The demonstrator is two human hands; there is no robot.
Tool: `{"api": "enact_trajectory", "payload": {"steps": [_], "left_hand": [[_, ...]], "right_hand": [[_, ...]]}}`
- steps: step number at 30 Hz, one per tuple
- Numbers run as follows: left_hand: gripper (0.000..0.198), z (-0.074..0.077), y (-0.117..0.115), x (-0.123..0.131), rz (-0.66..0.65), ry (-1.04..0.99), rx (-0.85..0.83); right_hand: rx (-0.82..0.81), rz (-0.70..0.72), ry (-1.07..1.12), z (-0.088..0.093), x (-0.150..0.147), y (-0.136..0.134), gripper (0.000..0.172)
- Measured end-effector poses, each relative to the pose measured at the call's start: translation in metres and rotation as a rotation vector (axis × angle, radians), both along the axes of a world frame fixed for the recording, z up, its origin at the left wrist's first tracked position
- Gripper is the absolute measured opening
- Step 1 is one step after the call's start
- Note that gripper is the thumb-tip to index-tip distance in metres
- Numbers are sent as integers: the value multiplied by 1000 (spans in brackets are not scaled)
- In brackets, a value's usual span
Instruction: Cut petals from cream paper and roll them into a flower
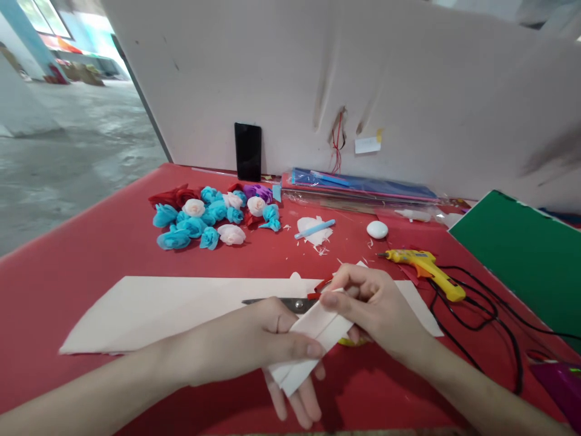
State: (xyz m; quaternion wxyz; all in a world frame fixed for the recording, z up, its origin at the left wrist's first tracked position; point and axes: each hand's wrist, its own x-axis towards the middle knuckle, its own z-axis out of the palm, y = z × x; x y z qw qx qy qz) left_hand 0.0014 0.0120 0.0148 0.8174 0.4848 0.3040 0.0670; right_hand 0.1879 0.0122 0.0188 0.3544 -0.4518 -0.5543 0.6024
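Observation:
A folded off-white paper strip (pixel 323 330) slants between my two hands. My left hand (pixel 276 345) grips its lower part, thumb on top and fingers spread beneath. At the upper end, my right hand (pixel 370 303) pinches the strip between thumb and fingers. Behind the hands lies a pair of scissors (pixel 297 304); its dark blades point left and its red handle is partly covered by my right hand. A long off-white paper sheet (pixel 172 303) lies under the scissors, flat on the red table. Something yellow (pixel 351 342) shows just below the strip, mostly hidden.
Blue, pale pink, red and purple paper flowers (pixel 209 221) are heaped at back left. A yellow glue gun (pixel 426 269) with black cable lies right, near a green board (pixel 521 254). A phone (pixel 248 151) leans on the wall. A blue stick (pixel 315 229) rests on paper scraps.

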Motion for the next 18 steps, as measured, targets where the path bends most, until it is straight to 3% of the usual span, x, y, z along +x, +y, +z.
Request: {"api": "enact_trajectory", "payload": {"steps": [14,18], "left_hand": [[38,6,16,-13,-141,-162,26],[42,-3,32,-26,-282,-108,55]], "right_hand": [[43,-123,52,7,8,6,27],[117,-273,75,9,13,11,29]]}}
